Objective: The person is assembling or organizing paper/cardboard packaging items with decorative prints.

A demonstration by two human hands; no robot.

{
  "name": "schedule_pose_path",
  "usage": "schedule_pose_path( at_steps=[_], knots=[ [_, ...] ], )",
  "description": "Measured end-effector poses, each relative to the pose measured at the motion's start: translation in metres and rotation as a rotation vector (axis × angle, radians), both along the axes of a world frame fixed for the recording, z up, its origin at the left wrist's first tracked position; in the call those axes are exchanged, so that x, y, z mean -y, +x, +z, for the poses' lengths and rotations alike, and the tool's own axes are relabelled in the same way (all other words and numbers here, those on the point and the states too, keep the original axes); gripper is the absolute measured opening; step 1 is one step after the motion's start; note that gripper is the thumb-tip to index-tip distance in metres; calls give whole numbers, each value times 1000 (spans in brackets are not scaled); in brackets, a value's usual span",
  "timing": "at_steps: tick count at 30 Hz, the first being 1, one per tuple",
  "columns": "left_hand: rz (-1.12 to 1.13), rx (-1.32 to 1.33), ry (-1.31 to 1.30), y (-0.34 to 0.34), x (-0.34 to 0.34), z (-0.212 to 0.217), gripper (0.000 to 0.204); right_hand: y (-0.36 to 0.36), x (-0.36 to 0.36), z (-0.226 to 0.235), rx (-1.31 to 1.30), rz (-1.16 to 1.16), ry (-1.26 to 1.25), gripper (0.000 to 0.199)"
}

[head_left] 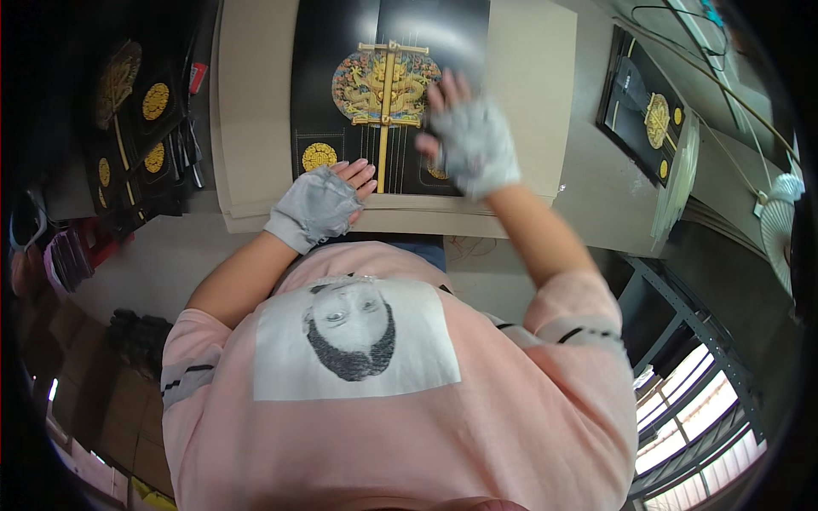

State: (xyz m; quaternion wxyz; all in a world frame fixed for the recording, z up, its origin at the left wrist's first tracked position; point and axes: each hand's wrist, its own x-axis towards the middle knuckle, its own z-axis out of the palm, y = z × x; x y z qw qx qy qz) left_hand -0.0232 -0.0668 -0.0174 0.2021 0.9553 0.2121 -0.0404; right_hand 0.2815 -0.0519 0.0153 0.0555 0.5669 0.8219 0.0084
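Note:
A glossy black printed sheet with a gold and coloured round fan design lies in front of me on large beige boards. Both my hands wear grey fingerless gloves. My left hand rests at the sheet's near edge, fingers stretched out flat beside a round gold emblem. Over the right part of the sheet is my right hand, slightly blurred, its fingers apart and nothing in them. Whether its palm touches the surface I cannot tell. It covers part of the fan design and most of a second gold emblem.
Similar black printed pieces sit on a stack at the right. More black and gold pieces stand at the left, near a small red item. A dark metal frame is at the lower right, and a white pleated object hangs above it.

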Motion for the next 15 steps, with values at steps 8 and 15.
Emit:
schedule_pose_path(
  at_steps=[8, 15],
  knots=[
    [-33, 62, 124, -5, 6, -22, 55, -16, 167, -12, -327, -309, -62, 72],
    [-49, 72, 137, 0, 5, -10, 54, -3, 88, -60, -1130, -1223, 10, 65]
  ],
)
